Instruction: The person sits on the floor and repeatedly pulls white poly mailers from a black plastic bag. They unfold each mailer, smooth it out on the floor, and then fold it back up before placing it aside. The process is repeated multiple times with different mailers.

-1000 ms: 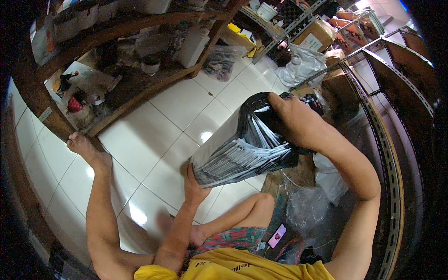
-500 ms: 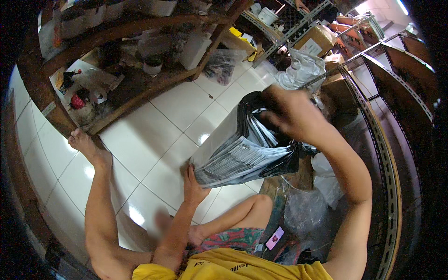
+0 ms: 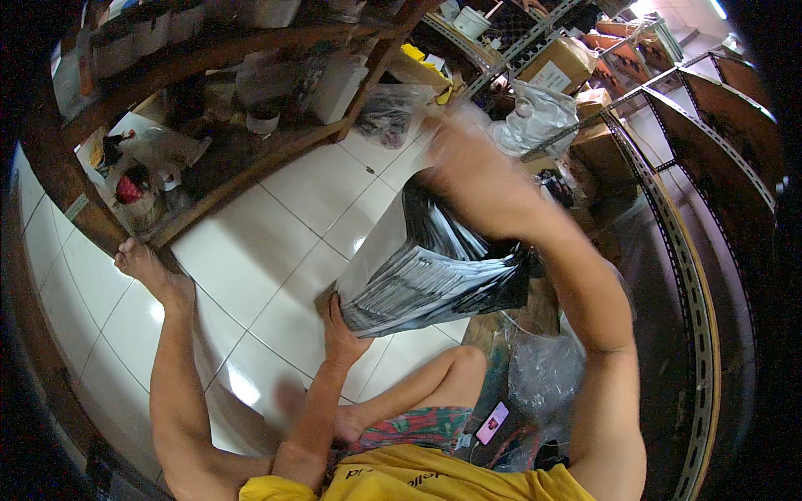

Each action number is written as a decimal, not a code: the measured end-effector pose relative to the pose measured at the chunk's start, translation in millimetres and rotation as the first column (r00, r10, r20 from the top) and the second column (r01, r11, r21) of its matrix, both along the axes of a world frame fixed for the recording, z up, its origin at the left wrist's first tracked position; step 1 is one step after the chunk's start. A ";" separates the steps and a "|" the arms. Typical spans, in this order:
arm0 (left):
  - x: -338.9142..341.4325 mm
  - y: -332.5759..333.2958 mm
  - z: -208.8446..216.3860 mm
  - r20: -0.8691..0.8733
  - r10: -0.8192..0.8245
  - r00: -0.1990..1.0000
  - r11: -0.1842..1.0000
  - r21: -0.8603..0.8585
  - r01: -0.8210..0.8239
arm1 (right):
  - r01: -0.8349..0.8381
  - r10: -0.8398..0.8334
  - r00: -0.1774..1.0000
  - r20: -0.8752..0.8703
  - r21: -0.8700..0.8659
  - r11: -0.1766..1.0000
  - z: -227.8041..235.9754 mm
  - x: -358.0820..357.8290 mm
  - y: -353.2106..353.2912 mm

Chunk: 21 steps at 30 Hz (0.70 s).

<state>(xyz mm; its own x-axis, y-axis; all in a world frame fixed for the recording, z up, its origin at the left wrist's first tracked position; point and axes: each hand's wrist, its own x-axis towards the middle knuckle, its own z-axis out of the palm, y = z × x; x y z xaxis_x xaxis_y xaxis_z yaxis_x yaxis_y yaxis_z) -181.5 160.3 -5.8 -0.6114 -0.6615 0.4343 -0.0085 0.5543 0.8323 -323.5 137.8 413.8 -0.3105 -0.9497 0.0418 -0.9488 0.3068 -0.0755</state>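
A thick stack of grey and black plastic mailer bags (image 3: 426,275) stands tilted over the white tiled floor (image 3: 251,250) in front of me. My left hand (image 3: 338,326) holds its near lower corner from below. My right hand (image 3: 472,175), blurred by motion, lies over the far upper end of the stack, with its fingers curled on the black top edge. I sit on the floor. My left leg stretches out, its foot (image 3: 142,267) by the wooden shelf, and my other knee (image 3: 455,363) is bent under the stack.
A low wooden shelf (image 3: 242,167) with bottles, a cup and small clutter runs along the left. Metal racks (image 3: 668,225) with cardboard boxes (image 3: 560,63) and a white plastic bag (image 3: 539,113) stand at the right. A clear plastic bag (image 3: 543,376) and a pink phone (image 3: 493,422) lie by my knee.
My right hand has risen and moved away from me at the top of the stack, which tips more upright. My left hand stays at the lower corner.
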 end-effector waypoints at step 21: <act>-8.9 -1.3 -21.4 0.048 -0.069 0.996 0.981 0.185 0.059 | 0.073 -0.045 0.995 0.092 -0.320 0.945 4.1 -49.5 56.1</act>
<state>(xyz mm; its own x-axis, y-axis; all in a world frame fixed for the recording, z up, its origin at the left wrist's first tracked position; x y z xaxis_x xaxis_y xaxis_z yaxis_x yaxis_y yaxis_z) -190.3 159.0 -27.2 -0.6742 -0.6856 0.2746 -0.0256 0.3934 0.9190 -372.9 193.8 417.8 -0.3807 -0.8697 0.3142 -0.9160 0.3083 -0.2568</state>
